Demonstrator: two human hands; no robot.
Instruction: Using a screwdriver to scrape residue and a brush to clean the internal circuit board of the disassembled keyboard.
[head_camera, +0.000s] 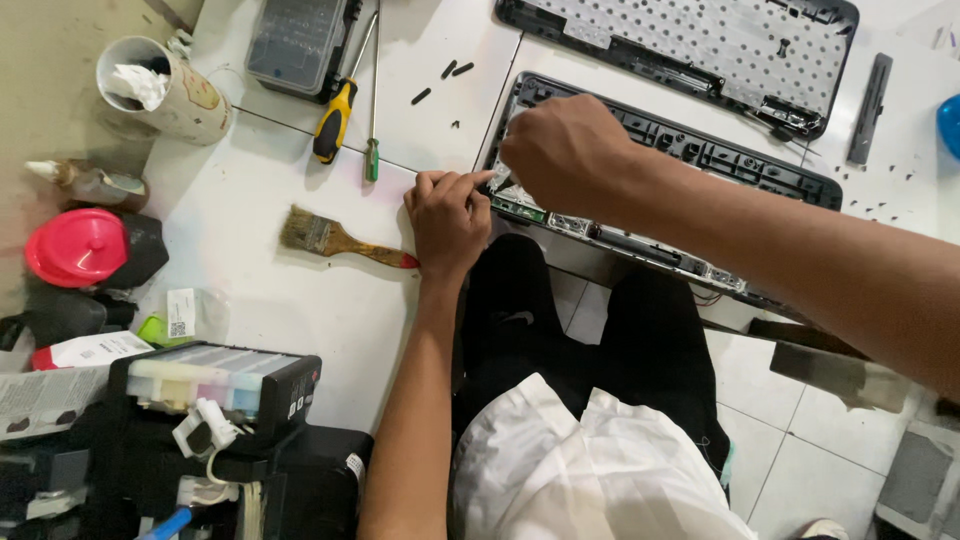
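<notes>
A black laptop base (700, 155) lies open on the white table (270, 290), its near edge hanging over my lap. My left hand (450, 215) rests at the table edge, its curled fingers pinching the base's left corner. Just right of it, my right hand (565, 150) is curled over the left end of the base, above a silver part and a green board. Its fingertips are hidden, so I cannot tell whether it holds anything.
A paint brush (340, 238) lies left of my left hand. Behind it are a yellow-handled screwdriver (335, 115), a thin green one (372, 150), a grey parts box (298, 45) and loose black screws (450, 70). A keyboard panel (700, 50) lies behind. A printer ink tank (225, 385) stands near left.
</notes>
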